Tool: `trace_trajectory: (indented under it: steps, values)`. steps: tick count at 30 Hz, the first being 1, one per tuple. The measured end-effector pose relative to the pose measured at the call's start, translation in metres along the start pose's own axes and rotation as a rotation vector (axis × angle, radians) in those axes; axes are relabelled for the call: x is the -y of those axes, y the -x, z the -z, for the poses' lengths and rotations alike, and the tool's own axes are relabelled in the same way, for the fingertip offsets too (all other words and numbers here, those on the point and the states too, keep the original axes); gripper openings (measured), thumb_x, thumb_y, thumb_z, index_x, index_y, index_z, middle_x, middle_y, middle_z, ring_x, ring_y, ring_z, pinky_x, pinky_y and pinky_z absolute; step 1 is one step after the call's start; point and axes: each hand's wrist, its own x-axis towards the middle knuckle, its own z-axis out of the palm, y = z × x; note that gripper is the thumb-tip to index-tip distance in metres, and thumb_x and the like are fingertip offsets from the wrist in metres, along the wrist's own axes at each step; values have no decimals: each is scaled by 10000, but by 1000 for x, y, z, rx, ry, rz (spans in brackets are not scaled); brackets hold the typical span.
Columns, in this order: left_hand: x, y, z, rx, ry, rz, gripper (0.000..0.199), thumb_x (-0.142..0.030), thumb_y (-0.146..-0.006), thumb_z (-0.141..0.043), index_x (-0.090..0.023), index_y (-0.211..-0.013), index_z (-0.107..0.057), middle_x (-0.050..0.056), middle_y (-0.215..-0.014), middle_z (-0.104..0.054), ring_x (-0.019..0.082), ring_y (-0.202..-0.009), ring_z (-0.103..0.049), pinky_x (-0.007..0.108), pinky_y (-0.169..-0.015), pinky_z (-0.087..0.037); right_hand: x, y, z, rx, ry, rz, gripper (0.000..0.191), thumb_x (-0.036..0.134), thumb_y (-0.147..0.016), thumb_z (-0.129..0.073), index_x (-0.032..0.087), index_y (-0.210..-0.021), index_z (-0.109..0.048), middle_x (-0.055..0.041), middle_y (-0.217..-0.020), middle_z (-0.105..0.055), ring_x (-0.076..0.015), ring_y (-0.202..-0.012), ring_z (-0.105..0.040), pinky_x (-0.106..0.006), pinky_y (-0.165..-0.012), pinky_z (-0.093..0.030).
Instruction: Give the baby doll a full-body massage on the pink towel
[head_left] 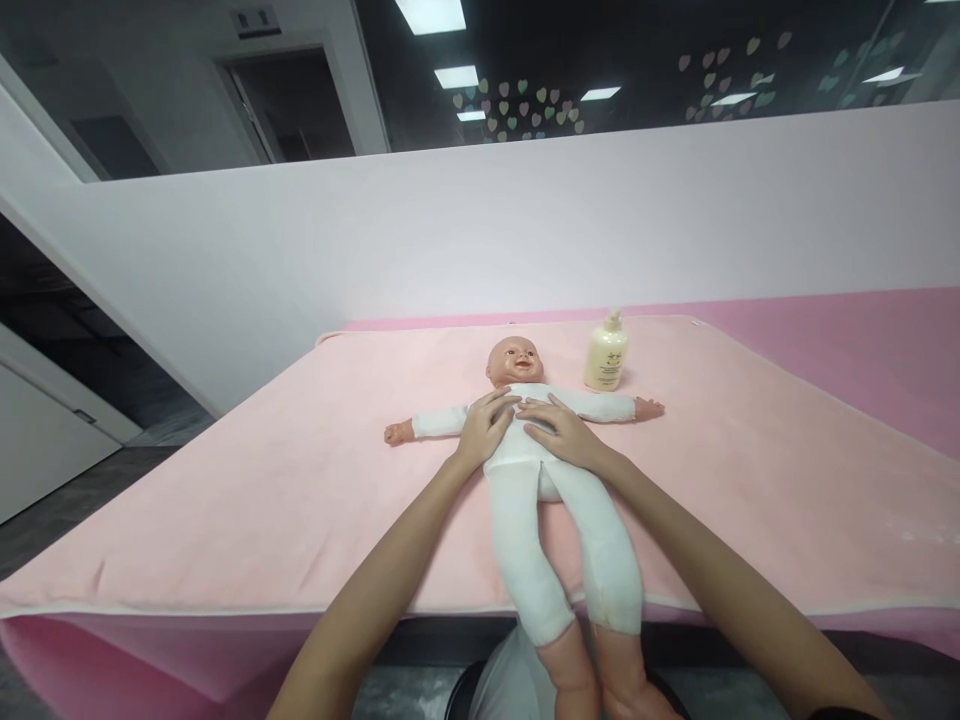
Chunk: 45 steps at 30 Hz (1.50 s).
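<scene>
A baby doll (517,450) with a white cloth body lies on its back, its head toward the wall and its arms stretched out to both sides. Its lower legs hang over the near edge of the table. My left hand (487,425) rests on the left side of the doll's chest, fingers apart. On the right side of the chest and belly lies my right hand (559,430), its fingers spread. The fingertips of both hands are close together at the middle of the chest. Neither hand holds anything.
A pale yellow pump bottle (606,358) stands beyond the doll's arm on the right. The pink towel (300,470) covers the table. Behind it rises a white wall (450,230) with dark glass above. My lap shows below the table edge.
</scene>
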Motion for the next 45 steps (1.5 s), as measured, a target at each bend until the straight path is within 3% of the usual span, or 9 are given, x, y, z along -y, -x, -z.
trace_trajectory:
  steps: [6, 14, 22, 27, 33, 36, 39, 42, 45]
  values:
    - [5, 0, -2, 1, 11, -16, 312, -301, -922, -443, -221, -1134, -658, 56, -1332, -564, 189, -1252, -504, 388, -1100, -369, -19, -1, 0, -93, 53, -170, 381, 394, -908, -475, 240, -1232, -601, -49, -1431, -450, -230, -1377, -339, -525, -1165, -136]
    - [2, -1, 0, 13, -15, -20, 317, -315, -923, -439, -219, -1138, -652, 58, -1329, -568, 193, -1236, -516, 394, -1092, -376, -25, -1, 9, -169, -3, -447, 628, 480, -889, -486, 90, -1380, -451, -146, -1434, -427, -261, -1332, -408, -414, -1134, -287]
    - [2, 0, 0, 27, -30, -9, 325, -315, -924, -427, -219, -1141, -649, 55, -1338, -562, 191, -1246, -506, 395, -1094, -366, -22, 0, 10, -166, 24, -436, 586, 474, -897, -470, 111, -1358, -477, -143, -1417, -451, -269, -1321, -423, -409, -1122, -299]
    - [-15, -2, 7, 50, -13, 37, 333, -320, -883, -500, -225, -1170, -638, 60, -1293, -599, 223, -1254, -497, 438, -1094, -347, -25, 0, 9, -183, 16, -414, 560, 482, -901, -452, 125, -1330, -496, -143, -1379, -494, -270, -1283, -462, -410, -1088, -339]
    - [-34, -3, 9, 333, 63, -74, 268, -402, -861, -555, -273, -1047, -698, 12, -1286, -608, 214, -1275, -484, 475, -1182, -122, -29, -1, 7, -181, 24, -377, 513, 450, -909, -416, 134, -1302, -516, -135, -1266, -584, -272, -1169, -548, -432, -1020, -402]
    - [-19, -4, 7, 276, -8, -53, 318, -416, -900, -487, -285, -1129, -665, 11, -1365, -544, 205, -1324, -427, 462, -1179, -144, -31, 0, 8, -184, -4, -309, 542, 367, -918, -375, 157, -1417, -390, -111, -1406, -470, -241, -1295, -445, -424, -1096, -331]
    - [0, -4, 6, 205, -75, -5, 391, -425, -927, -420, -294, -1256, -586, 16, -1457, -440, 201, -1356, -379, 435, -1152, -237, -29, 1, 9, -82, 9, -191, 538, 365, -923, -376, 238, -1446, -364, -51, -1490, -364, -228, -1394, -301, -442, -1154, -225]
    - [6, -3, 5, 143, -142, 40, 438, -430, -935, -395, -271, -1322, -528, 38, -1459, -436, 199, -1344, -393, 417, -1130, -283, -26, 2, 12, 47, 90, -238, 500, 451, -932, -382, 283, -1398, -454, -38, -1539, -264, -290, -1441, -156, -507, -1165, -116]
    - [-1, -2, 6, 93, -221, 74, 450, -415, -940, -382, -220, -1320, -525, 65, -1399, -507, 201, -1309, -435, 405, -1116, -300, -24, 1, 13, 105, 115, -286, 498, 475, -942, -366, 301, -1401, -447, -40, -1562, -197, -302, -1450, -101, -517, -1163, -91]
